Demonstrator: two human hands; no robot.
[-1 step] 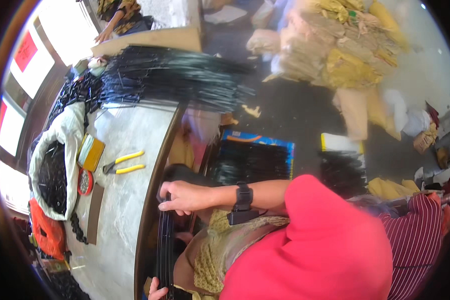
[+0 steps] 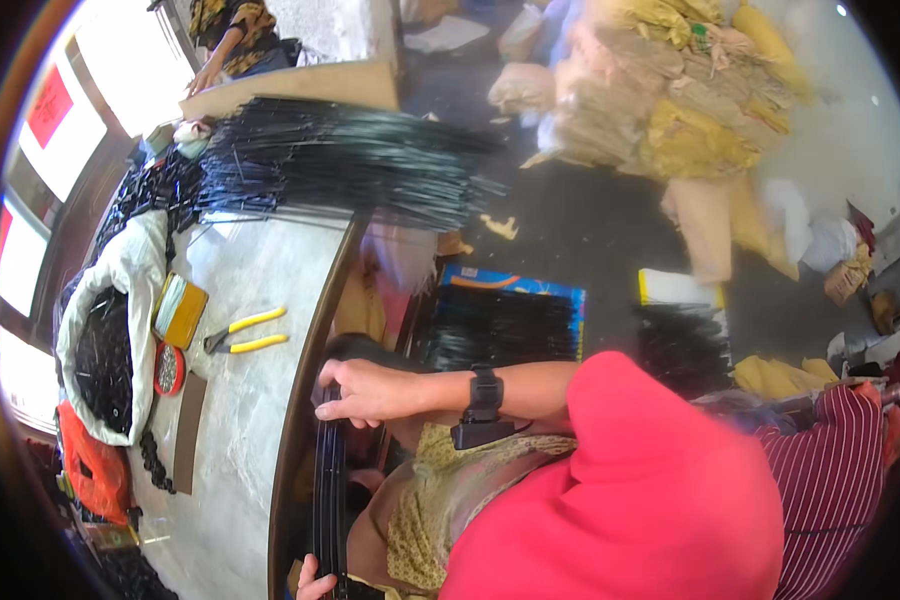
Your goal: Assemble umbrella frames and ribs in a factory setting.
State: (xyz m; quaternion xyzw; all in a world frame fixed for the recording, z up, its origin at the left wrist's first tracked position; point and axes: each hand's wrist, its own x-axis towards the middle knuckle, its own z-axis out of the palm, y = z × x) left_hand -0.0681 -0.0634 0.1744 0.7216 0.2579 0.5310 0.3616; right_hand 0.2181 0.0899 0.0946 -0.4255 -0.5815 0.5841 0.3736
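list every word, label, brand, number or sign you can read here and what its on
No text reads clearly.
Red rectangular paper sheet, upper left: dark markings, too blurred to read.
Blue flat sheet with an orange stripe: pale print near its top edge, too small to read.
Crumpled yellow sack with a green patch: any lettering too blurred to read.

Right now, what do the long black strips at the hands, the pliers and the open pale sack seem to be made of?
Long black strips: perhaps plastic or coated metal, rather glossy; thin highlights run along them.
Pliers: dark head, probably steel; evenly yellow handles suggest a plastic or rubber sleeve.
Pale sack: probably plastic fabric, mostly matt, softly folded; any weave is unclear.
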